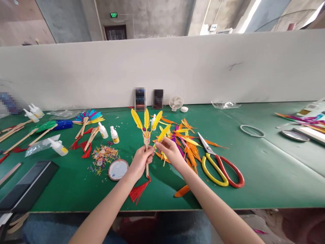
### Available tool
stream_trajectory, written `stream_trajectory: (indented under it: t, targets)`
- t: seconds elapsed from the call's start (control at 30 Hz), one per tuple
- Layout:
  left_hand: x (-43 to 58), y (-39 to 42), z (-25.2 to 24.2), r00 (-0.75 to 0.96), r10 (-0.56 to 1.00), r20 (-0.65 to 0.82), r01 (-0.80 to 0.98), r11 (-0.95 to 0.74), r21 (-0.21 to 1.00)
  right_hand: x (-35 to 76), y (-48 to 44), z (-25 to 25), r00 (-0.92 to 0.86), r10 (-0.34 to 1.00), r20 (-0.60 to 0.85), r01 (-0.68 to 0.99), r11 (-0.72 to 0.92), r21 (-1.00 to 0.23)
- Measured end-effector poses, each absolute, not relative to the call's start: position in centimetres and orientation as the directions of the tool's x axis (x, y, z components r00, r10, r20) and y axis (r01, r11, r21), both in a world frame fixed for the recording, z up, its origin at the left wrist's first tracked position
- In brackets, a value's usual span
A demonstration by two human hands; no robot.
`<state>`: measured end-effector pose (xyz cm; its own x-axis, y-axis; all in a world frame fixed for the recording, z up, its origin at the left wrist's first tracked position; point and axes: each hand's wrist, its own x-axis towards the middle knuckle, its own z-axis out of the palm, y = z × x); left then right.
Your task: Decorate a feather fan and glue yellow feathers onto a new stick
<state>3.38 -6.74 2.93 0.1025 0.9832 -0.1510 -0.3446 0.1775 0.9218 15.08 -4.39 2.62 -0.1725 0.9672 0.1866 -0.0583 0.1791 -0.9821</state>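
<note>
Upright in my left hand (pixel 142 159) is the wooden handle of a feather fan (pixel 146 137). Three yellow feathers spread from its head, and a red tassel (pixel 140 190) hangs from the handle's lower end onto the table. My right hand (pixel 169 150), close beside the fan, pinches a loose yellow feather (pixel 164 132) between thumb and fingers. Just beyond my right hand lies a pile of orange, yellow and purple feathers (pixel 191 150). Large scissors (pixel 215 162) with one yellow and one red handle rest open to the right of it.
On the green table (pixel 266 176) are a round lid (pixel 118 169), colourful scraps (pixel 104 156), glue bottles (pixel 114 135) and feather fans (pixel 87 118) to the left. A black box (pixel 30 184) sits near the left edge. A small white fan (pixel 176 103) stands by the back partition (pixel 101 74).
</note>
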Motion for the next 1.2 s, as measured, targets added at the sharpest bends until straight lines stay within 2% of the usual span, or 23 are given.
stream_trajectory:
  t: [0.27, 0.37, 0.67, 0.87, 1.2]
  targets:
    - [3.47, -6.76, 2.99, 0.129, 0.981, -0.148, -0.358, 0.185, 0.915, 15.68, -4.09, 2.59, 0.001, 0.995, 0.099, -0.267, 0.096, -0.959]
    - [3.61, -6.84, 3.03, 0.154, 0.974, -0.164, -0.379, 0.211, 0.901, 15.80, -3.97, 2.68, -0.003, 0.997, 0.072, -0.300, 0.068, -0.951]
    - [3.68, -6.83, 2.59, 0.177, 0.979, -0.103, -0.362, 0.162, 0.918, 15.69, -3.89, 2.57, -0.018, 1.000, 0.018, -0.259, 0.012, -0.966]
    - [3.60, -6.89, 2.61, 0.171, 0.979, -0.114, -0.347, 0.168, 0.923, 15.42, -3.83, 2.29, -0.022, 1.000, 0.006, -0.277, -0.001, -0.961]
    - [3.46, -6.96, 2.65, 0.179, 0.976, -0.122, -0.306, 0.173, 0.936, 15.45, -3.93, 1.93, -0.002, 0.997, 0.078, -0.256, 0.075, -0.964]
